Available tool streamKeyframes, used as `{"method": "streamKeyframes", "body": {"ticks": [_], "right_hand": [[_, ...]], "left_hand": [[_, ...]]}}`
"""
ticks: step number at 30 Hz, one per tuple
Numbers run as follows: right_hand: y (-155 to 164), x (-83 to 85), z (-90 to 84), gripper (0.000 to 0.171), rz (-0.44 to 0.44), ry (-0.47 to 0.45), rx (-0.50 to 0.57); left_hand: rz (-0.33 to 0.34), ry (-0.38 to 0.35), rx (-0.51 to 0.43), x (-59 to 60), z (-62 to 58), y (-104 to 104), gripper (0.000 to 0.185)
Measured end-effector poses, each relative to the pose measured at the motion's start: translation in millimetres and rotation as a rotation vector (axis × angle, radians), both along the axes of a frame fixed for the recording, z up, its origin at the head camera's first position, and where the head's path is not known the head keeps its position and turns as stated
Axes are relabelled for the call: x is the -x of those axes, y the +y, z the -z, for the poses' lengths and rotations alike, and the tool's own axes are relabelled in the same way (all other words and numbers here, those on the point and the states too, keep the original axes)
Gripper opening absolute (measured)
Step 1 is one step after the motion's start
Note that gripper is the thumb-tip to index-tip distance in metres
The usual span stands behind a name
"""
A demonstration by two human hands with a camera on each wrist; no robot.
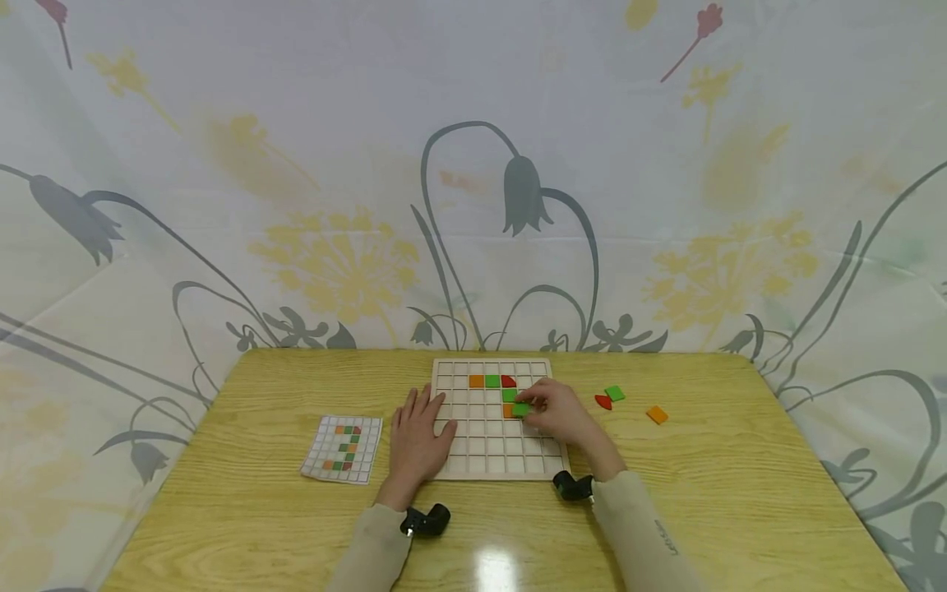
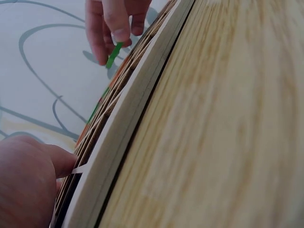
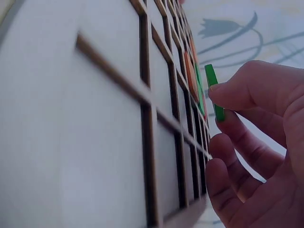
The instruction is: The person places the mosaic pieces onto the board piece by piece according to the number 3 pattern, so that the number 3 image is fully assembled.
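A pale wooden grid board (image 1: 491,460) lies on the table, with orange (image 1: 477,381), green (image 1: 491,381) and red (image 1: 508,381) tiles in its upper rows. My right hand (image 1: 556,413) pinches a green square tile (image 1: 521,409) just above the board, beside an orange tile there; the same green tile (image 3: 213,90) shows edge-on between thumb and finger, and the green tile (image 2: 113,55) hangs a little above the cells. My left hand (image 1: 418,432) lies flat, fingers straight, on the board's left edge (image 2: 128,123).
A pattern card (image 1: 343,447) with a small coloured grid lies left of the board. Loose red (image 1: 602,402), green (image 1: 615,393) and orange (image 1: 657,414) tiles sit to the right. A flowered cloth backs the wooden table (image 1: 740,510).
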State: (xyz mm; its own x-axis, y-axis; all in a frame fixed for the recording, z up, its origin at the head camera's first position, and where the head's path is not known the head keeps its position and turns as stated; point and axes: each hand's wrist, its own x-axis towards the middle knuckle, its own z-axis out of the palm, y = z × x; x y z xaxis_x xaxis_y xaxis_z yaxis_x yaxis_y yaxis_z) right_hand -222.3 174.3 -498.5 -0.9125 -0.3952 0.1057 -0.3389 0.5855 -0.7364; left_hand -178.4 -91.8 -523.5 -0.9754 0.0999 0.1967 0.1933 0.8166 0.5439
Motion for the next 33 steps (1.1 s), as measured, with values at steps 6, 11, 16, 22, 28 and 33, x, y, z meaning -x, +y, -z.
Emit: {"method": "streamKeyframes", "body": {"ticks": [6,11,16,22,28,33], "right_hand": [[-16,1.9,-0.8,0.026,-0.029,0.020,0.011],[-25,5.0,1.3,0.029,-0.034,0.061,-0.014],[-32,6.1,3.6,0.026,-0.033,0.059,-0.034],[-35,3.9,6.0,0.022,-0.046,0.042,-0.031],[-36,4.1,4.0,0.023,-0.027,-0.018,-0.032],[-35,6.7,-0.2,0.021,-0.019,-0.064,-0.038]], "left_hand": [[-0.003,-0.005,0.001,0.1,-1.1,-1,0.052],[-0.004,0.000,-0.011,0.3,-1.3,-1,0.052],[0.003,0.003,0.006,0.7,0.8,-1,0.052],[0.002,-0.008,0.002,0.2,2.3,0,0.052],[0.000,-0.005,-0.004,0.0,1.7,0,0.051],[-0.001,-0.004,-0.007,0.4,0.4,0,0.051]]}}
